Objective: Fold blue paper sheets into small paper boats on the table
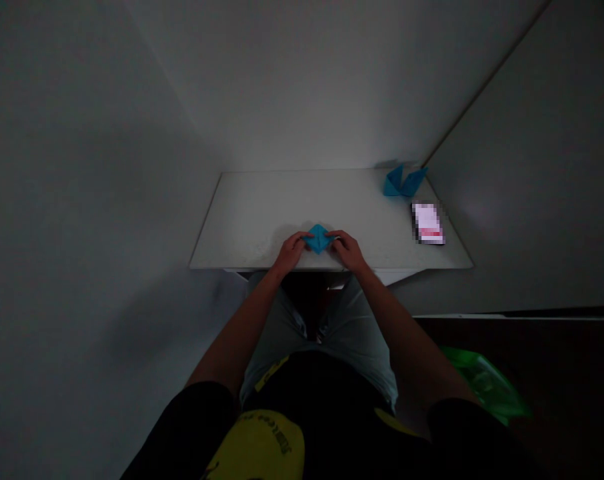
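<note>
A folded blue paper, diamond-shaped with a crease down its middle, is held just above or on the table near its front edge. My left hand pinches its left corner between thumb and fingers. At the opposite corner, my right hand grips the paper in the same way. Whether the paper touches the tabletop, I cannot tell.
The white table stands against walls at its back and sides. Two folded blue paper shapes sit at its back right corner. A phone with a lit screen lies before them. Green plastic rests on the dark floor.
</note>
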`<action>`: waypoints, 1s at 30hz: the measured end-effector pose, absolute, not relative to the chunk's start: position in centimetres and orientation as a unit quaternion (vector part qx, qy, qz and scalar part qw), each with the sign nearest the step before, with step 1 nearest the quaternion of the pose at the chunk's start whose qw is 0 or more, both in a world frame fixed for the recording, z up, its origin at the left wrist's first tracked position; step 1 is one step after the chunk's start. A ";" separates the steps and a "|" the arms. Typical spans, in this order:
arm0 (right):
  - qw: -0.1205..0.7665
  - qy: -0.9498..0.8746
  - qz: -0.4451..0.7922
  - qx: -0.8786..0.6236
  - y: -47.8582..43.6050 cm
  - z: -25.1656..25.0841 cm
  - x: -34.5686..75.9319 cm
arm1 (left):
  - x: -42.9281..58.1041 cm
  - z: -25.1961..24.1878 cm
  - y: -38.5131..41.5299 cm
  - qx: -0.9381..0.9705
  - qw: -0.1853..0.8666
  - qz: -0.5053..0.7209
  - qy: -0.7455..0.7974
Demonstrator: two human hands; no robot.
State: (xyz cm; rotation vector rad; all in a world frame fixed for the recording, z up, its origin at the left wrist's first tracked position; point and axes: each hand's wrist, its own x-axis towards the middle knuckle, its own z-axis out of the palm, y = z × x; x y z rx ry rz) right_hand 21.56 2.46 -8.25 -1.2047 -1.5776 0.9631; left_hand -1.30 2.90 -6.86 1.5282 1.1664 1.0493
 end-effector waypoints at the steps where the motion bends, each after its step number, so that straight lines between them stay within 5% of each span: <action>1: 0.453 -0.635 0.390 -0.489 2.5 -8.3 21.6 | -1.3 -7.0 3.0 0.614 0.463 0.429 0.474; 12: 0.445 -0.631 0.385 -0.506 2.9 -8.3 21.3 | -1.5 -7.5 3.9 0.601 0.458 0.431 0.492; 30: 0.553 -0.528 0.405 -0.501 3.9 -8.9 21.5 | -1.4 -8.4 4.8 0.418 0.521 0.558 0.493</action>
